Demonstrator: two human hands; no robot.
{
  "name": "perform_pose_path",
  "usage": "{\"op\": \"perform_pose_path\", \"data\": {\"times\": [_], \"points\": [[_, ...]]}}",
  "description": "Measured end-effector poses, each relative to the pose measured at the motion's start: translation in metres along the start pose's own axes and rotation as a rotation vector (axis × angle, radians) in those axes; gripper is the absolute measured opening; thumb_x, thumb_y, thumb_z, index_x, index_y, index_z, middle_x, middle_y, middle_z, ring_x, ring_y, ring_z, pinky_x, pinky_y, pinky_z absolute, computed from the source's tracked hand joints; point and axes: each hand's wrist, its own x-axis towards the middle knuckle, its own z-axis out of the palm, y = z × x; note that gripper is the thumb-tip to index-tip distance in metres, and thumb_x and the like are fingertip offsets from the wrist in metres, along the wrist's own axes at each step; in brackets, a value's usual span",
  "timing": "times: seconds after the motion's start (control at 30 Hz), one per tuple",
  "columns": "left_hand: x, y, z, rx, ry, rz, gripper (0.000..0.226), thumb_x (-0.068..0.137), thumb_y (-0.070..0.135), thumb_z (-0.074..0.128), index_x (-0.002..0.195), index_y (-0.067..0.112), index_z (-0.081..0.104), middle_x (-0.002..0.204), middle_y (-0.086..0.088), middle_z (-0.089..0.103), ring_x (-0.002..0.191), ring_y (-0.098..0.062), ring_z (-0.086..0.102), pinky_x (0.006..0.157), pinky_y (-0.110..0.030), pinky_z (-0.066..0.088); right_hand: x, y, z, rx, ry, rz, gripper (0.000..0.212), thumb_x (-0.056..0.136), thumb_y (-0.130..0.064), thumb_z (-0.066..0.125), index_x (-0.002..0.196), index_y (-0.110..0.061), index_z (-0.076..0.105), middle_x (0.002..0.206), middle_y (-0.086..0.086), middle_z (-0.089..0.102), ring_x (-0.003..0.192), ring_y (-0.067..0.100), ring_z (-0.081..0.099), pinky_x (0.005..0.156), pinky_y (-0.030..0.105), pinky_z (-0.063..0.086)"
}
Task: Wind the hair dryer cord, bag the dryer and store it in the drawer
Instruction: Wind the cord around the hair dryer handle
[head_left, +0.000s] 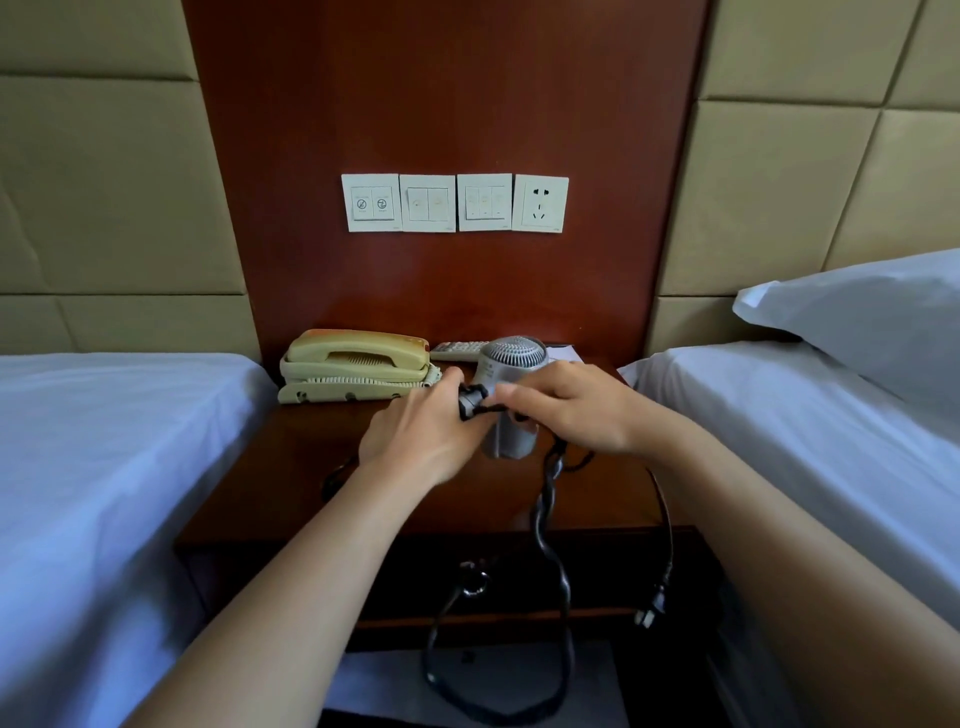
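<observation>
A small grey hair dryer (511, 364) is held above the wooden nightstand (291, 467), its round grille facing me. My left hand (421, 431) grips the black folding handle of the dryer. My right hand (576, 405) pinches the black cord (548, 499) where it lies against the dryer's body. The cord hangs twisted over the nightstand's front edge in a long loop down to the floor. Its plug (652, 605) dangles at the right, in front of the dark drawer front (597, 571). No bag is in sight.
A cream telephone (353, 366) and a remote control (457, 351) sit at the back of the nightstand. White-sheeted beds flank it on both sides, with a pillow (862, 322) on the right one. Switch plates and a wall socket (540, 203) are on the wood panel above.
</observation>
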Motion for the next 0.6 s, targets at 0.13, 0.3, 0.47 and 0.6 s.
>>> {"op": "perform_pose_path", "data": {"times": [0.13,0.3,0.47,0.6], "points": [[0.001,-0.002,0.003,0.094,0.008,0.027,0.055,0.09,0.062,0.033,0.131,0.025,0.041,0.121,-0.01,0.061,0.107,-0.035,0.059,0.073,-0.037,0.04,0.004,0.014,0.001,0.238,0.04,0.176,0.057,0.098,-0.045,0.03,0.06,-0.011,0.057,0.063,0.003,0.056,0.061,0.013,0.048,0.068,0.028,0.035],[0.007,-0.007,0.003,0.131,0.024,0.028,0.051,0.093,0.058,0.031,0.129,0.023,0.042,0.117,-0.01,0.062,0.103,-0.036,0.059,0.071,-0.036,0.039,0.011,0.034,0.003,0.236,0.221,0.234,0.051,0.092,-0.044,0.044,0.053,-0.014,0.03,0.05,-0.001,0.027,0.05,0.013,0.026,0.058,0.032,0.022],[0.015,-0.015,0.001,0.043,-0.036,-0.033,0.054,0.092,0.063,0.025,0.126,0.026,0.046,0.114,-0.008,0.063,0.099,-0.034,0.061,0.076,-0.039,0.047,0.022,0.047,-0.008,0.464,0.239,0.268,0.057,0.082,-0.067,0.042,0.059,-0.015,0.032,0.054,-0.001,0.024,0.039,0.006,0.029,0.056,0.025,0.024],[0.027,-0.031,-0.004,-0.027,-0.076,-0.107,0.057,0.088,0.069,0.021,0.109,0.026,0.052,0.089,-0.005,0.065,0.08,-0.03,0.065,0.08,-0.044,0.053,0.04,0.055,-0.029,0.343,0.126,0.201,0.049,0.09,-0.041,0.055,0.06,-0.004,0.046,0.058,0.006,0.031,0.053,0.015,0.03,0.053,0.026,0.022]]}}
